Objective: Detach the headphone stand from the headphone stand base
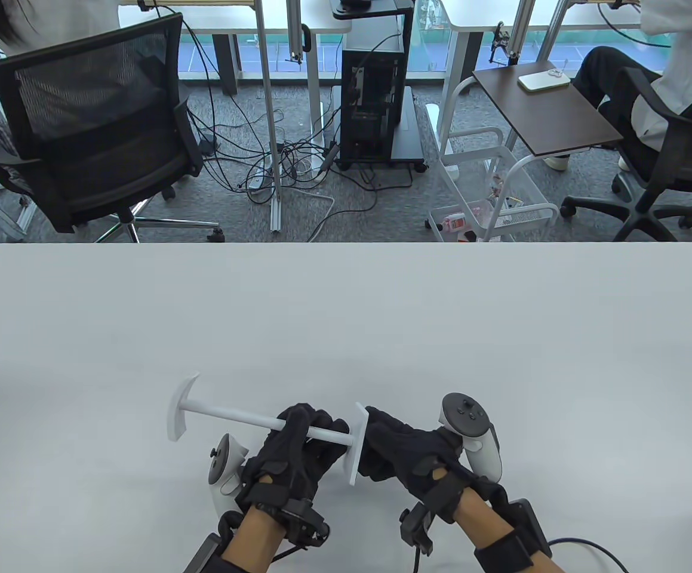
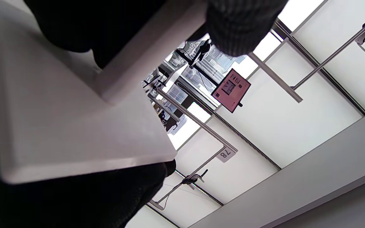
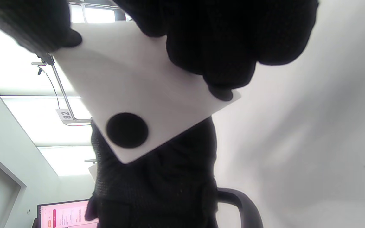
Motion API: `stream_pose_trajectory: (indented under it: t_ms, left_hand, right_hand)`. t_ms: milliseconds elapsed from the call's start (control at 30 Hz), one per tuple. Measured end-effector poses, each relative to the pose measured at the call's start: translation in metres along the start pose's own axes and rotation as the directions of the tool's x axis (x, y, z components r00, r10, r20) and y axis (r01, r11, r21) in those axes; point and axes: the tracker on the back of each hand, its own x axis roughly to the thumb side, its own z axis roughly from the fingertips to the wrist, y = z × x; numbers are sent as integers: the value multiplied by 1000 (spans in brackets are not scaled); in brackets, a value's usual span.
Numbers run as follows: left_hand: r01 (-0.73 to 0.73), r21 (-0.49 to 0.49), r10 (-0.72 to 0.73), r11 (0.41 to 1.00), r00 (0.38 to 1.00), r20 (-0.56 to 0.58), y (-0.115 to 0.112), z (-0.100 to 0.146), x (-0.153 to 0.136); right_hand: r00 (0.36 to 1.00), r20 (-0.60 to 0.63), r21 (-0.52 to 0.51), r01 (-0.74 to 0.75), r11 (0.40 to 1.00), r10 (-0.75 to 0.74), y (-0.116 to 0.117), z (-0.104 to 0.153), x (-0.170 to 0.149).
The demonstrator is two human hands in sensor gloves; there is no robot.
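Low in the frame, above the white worktop [image 1: 346, 310], the headphone stand [image 1: 232, 413] lies sideways, post still seated in the headphone stand base [image 1: 358, 443]. A crooked pull could jam or snap the joint. Left hand [image 1: 298, 450] fingers wrap the post; right hand [image 1: 408, 450] grips the base plate's edges.

I'm working in an office-like lab: beyond my white table [image 1: 346, 310] stand a black mesh swivel chair [image 1: 92, 119], a black computer tower [image 1: 372, 101] and tangled floor cables [image 1: 274, 167].

Matt white plastic headphone stand [image 1: 244, 416] and headphone stand base [image 2: 74, 126] — smooth; gloves knitted black cloth.
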Motion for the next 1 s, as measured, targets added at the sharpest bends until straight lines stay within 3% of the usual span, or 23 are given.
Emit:
stream_pose_trajectory:
  t_ms: [233, 633, 867, 1000]
  left_hand:
    - [46, -33, -48, 998, 996, -78, -4, -2, -11]
    - [126, -25, -128, 992, 989, -80, -4, -5, -12]
    - [88, 66, -88, 994, 996, 0, 6, -1, 1]
    - [239, 138, -242, 961, 970, 4, 15, 0, 16]
  right_hand:
    - [973, -52, 8, -225, 974, 225, 7, 7, 8]
    - [877, -199, -169, -471, 866, 438, 7, 8, 13]
    - [842, -279, -211, -522, 827, 461, -11, 10, 9]
    - [845, -299, -218, -512, 831, 443, -22, 10, 6]
